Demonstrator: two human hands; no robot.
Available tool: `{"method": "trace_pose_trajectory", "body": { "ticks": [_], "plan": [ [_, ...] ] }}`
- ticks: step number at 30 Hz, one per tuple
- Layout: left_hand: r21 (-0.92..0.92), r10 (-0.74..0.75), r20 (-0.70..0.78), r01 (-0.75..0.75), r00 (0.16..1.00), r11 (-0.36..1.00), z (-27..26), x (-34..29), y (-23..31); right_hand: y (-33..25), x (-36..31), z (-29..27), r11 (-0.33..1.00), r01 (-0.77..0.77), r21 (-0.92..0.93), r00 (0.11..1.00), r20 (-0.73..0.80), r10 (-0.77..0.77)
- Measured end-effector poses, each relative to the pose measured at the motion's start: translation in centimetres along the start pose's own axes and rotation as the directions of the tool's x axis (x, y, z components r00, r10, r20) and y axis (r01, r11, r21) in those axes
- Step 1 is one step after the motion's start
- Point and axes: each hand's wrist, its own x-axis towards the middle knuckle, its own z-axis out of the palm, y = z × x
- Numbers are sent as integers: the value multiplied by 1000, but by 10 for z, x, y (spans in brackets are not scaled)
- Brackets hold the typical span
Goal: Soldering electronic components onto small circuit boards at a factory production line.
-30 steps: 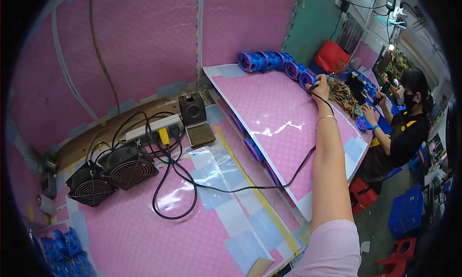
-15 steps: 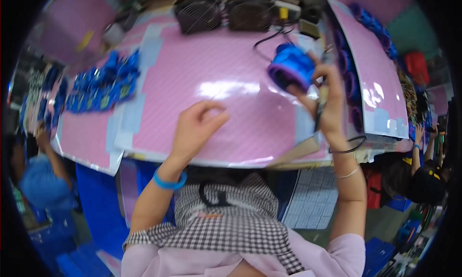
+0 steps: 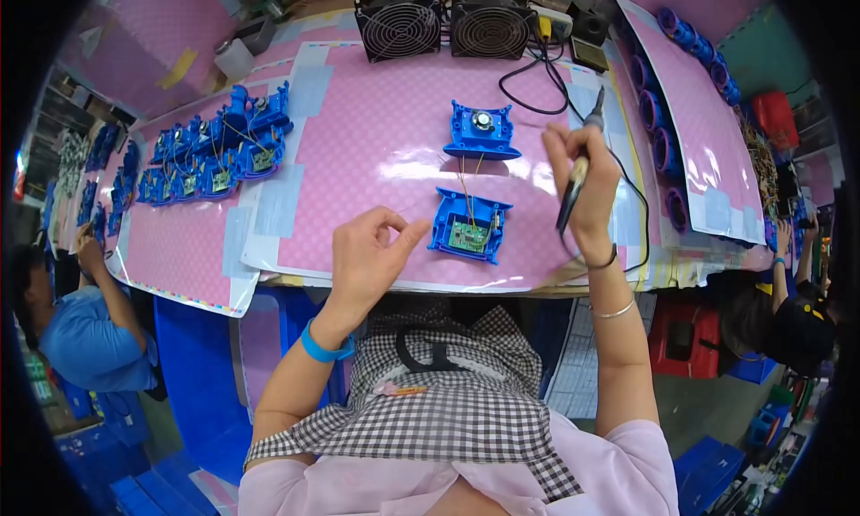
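Note:
On the table lie two blue plastic housing halves joined by thin wires. The far half [image 3: 466, 147] carries a round silver part; the near half [image 3: 445, 237] lies inner side up, with a green circuit board [image 3: 468, 236] in it. Left of the near half is my left hand [image 3: 367, 256], loosely curled, thumb apart from the fingers and nothing in it. My right hand [image 3: 595, 189], right of the halves, grips a soldering iron [image 3: 579, 172] like a pen. Its tip points away from me and touches nothing; its cable hangs from the handle end.
Rows of similar opened blue housings [image 3: 215, 149] sit at left. Two black fans [image 3: 400, 30] stand at the back, beside a black cable [image 3: 535, 102] and a small dark stand [image 3: 589, 54]. A rack of blue ring-shaped parts [image 3: 664, 149] is at right. Other people work at both sides.
A blue housing piece held in my right hand alongside the soldering iron is out of the hand. Two wired halves now lie on the table. My left hand has moved slightly right and nearer me.

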Motion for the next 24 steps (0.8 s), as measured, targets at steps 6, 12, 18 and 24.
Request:
{"method": "trace_pose_trajectory", "body": {
  "ticks": [6, 12, 18, 24],
  "plan": [
    [174, 97, 221, -137, 970, 975, 23, 20, 6, 19, -17, 27, 959, 282, 33, 926, 251, -281],
    [226, 262, 25, -260, 965, 939, 15, -10, -4, 19, -41, 12, 979, 171, 109, 887, 416, -201],
    [4, -85, 108, 85, 991, 996, -8, -3, 16, -8, -68, -25, 952, 255, 168, 910, 290, -295],
    [-891, -186, 291, 337, 938, 305, -21, 33, 28, -19, -69, -46, 833, -306, 461, 946, 247, 211]
  ]
}}
